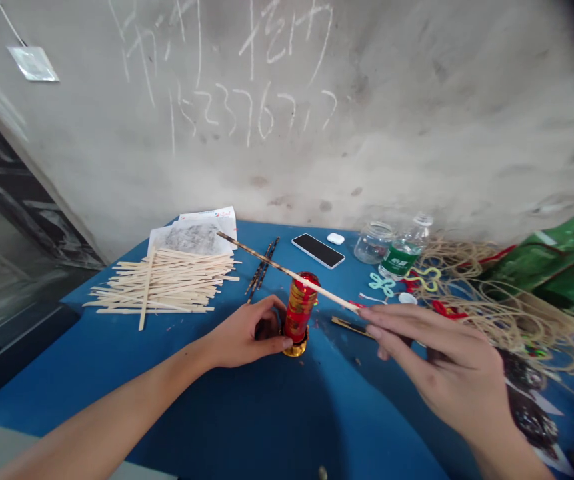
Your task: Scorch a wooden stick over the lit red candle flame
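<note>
My right hand (431, 353) pinches the pale end of a thin wooden stick (287, 270) between thumb and fingers. Toward its far left tip, the stick is dark and mottled. Its middle crosses at the top of a red candle (301, 310) with gold markings, which stands upright on a gold base (295, 349). Curled round the lower left of that candle, my left hand (251, 333) grips it near the base. Whether a flame burns at the candle's top cannot be made out.
Many pale sticks (167, 283) lie piled at left beside smudged papers (201, 233). Behind the candle are several mottled sticks (263, 270) and a phone (318, 251). A glass jar (373, 243), a water bottle (405, 250), coiled cord (467, 293) and green bottles (551, 257) crowd the right.
</note>
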Motion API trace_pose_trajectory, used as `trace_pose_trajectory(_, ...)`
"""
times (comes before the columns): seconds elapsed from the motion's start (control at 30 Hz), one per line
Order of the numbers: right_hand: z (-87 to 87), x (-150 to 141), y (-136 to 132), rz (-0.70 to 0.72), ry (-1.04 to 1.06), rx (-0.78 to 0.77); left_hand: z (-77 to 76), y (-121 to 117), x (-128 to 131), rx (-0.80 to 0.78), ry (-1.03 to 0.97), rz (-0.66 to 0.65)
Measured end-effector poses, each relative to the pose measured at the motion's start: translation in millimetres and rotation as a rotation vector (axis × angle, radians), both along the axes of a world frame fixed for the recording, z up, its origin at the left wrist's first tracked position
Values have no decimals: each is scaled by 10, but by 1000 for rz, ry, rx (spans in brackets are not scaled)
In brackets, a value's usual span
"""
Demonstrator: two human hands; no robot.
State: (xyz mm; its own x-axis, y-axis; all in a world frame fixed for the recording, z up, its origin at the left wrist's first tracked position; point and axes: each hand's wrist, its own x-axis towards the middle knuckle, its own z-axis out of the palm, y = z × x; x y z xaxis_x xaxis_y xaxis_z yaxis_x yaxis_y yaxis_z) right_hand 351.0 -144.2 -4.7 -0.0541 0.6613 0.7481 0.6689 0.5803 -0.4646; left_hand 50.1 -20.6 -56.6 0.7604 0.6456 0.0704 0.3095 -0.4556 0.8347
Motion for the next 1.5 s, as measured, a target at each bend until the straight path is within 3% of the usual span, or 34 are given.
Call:
trace_pose_trajectory(0.93, -48, 22, -33, -65, 76, -89, 5, -10, -6, 2, -6, -17)
trace_pose_trajectory(1.5, -1, 22, -37, 5, 15, -68, -15, -6, -5, -22, -24, -18)
